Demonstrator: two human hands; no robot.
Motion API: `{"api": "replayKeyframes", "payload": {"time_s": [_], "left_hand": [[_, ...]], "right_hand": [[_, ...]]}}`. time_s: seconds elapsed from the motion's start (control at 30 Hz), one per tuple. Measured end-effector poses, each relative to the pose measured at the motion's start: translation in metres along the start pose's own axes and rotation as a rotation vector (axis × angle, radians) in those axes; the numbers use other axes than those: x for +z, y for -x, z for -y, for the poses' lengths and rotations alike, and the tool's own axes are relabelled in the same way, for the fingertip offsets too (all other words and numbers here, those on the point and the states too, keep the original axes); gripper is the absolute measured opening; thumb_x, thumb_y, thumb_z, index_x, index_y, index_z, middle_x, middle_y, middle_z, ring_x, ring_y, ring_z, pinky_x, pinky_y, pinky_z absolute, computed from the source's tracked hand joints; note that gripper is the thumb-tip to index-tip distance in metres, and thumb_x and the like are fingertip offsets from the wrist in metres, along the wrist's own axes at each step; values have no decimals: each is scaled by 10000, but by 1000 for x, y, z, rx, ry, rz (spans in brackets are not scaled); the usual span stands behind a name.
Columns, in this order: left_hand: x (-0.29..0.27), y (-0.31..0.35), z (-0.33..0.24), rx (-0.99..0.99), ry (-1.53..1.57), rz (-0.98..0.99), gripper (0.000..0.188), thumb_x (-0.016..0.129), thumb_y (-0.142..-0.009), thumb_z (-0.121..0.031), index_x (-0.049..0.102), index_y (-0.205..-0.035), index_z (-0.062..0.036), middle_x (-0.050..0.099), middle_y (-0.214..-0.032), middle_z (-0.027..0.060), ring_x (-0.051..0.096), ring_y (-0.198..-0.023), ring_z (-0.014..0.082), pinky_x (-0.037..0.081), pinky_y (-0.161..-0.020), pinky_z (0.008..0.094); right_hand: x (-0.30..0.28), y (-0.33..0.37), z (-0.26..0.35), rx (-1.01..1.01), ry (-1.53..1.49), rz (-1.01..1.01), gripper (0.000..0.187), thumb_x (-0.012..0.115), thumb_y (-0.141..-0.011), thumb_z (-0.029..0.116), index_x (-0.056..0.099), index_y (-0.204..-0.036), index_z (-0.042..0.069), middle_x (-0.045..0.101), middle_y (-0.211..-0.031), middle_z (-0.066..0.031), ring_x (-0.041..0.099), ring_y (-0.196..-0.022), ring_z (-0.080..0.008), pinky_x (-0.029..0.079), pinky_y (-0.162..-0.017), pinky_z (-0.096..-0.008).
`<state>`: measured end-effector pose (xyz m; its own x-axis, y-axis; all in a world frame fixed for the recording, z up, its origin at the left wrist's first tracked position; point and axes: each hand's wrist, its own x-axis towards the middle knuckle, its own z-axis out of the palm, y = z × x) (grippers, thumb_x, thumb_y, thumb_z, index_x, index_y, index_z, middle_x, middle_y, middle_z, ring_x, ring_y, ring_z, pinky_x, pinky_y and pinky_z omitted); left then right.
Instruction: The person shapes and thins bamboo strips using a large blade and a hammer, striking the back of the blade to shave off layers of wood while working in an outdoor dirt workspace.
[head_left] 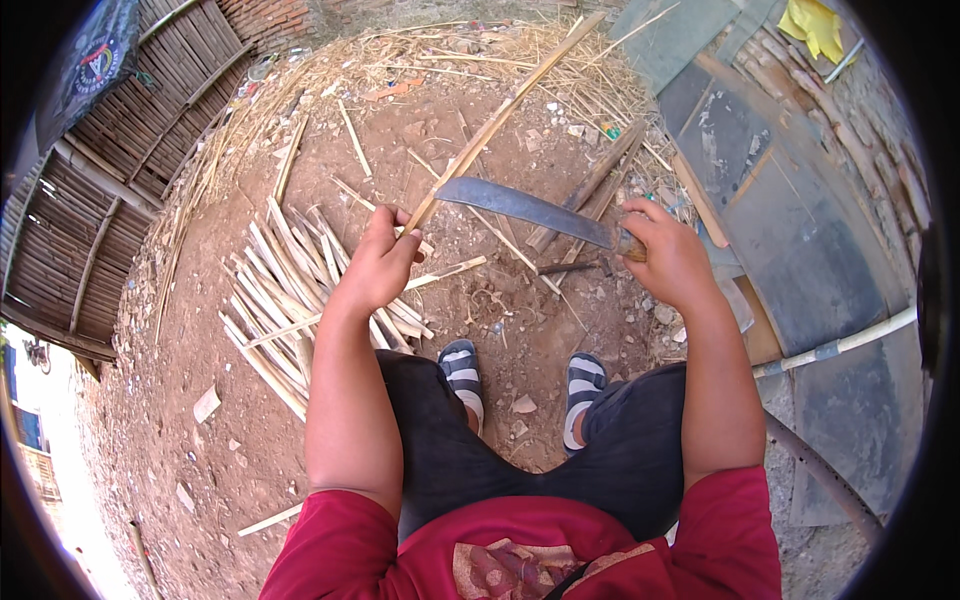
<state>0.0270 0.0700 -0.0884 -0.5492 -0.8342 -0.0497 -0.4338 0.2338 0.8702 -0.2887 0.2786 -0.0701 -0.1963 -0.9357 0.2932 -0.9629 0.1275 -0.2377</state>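
My left hand (381, 258) is closed round the near end of a long split bamboo strip (500, 117), which slants up and away to the right. In my right hand (664, 250) is the wooden handle of a machete (530, 209). Its broad dark blade points left, and the tip meets or overlaps the strip just beyond my left fingers; I cannot tell whether they touch. A pile of pale split bamboo strips (275, 285) lies on the ground beside my left forearm.
Loose sticks and thicker wood pieces (590, 185) lie on the dirt ahead. Dry straw (400, 60) covers the far ground. Dark panels (800, 200) stand at the right, with a pale pole (850, 340) across them. A bamboo fence (130, 130) is at the left.
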Motion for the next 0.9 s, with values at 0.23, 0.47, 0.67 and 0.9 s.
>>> {"api": "replayKeyframes", "payload": {"time_s": [0.23, 0.47, 0.67, 0.9], "left_hand": [[0, -1, 5, -14, 34, 39, 193, 515, -1039, -188, 443, -1162, -58, 604, -1077, 94, 685, -950, 183, 496, -763, 341], [7, 0, 2, 44, -77, 56, 207, 545, -1026, -187, 454, -1147, -46, 610, -995, 94, 660, -929, 184, 491, -783, 351], [19, 9, -18, 162, -209, 93, 341, 641, -966, -182, 465, -1224, -43, 611, -1045, 147, 640, -988, 232, 505, -852, 383], [23, 29, -47, 166, -348, 32, 666, 805, -857, -307, 502, -1376, -20, 586, -1336, 230, 654, -1155, 343, 529, -967, 463]], "right_hand": [[-6, 0, 2, 13, 37, 25, 384, 821, -744, 104, 661, -1092, 112, 608, -1342, -17, 681, -1010, -334, 553, -846, -456], [2, -1, 4, 16, 33, -11, 368, 816, -753, 122, 660, -1086, 105, 624, -1289, -30, 679, -1001, -338, 553, -840, -458], [12, -9, 4, 191, 68, -93, 386, 798, -795, 170, 659, -1140, 66, 644, -1234, -95, 666, -1019, -365, 548, -857, -461], [20, -7, -12, 247, -49, -147, 468, 805, -804, 223, 657, -1197, 16, 648, -1222, -164, 642, -1088, -386, 529, -918, -458]]}}
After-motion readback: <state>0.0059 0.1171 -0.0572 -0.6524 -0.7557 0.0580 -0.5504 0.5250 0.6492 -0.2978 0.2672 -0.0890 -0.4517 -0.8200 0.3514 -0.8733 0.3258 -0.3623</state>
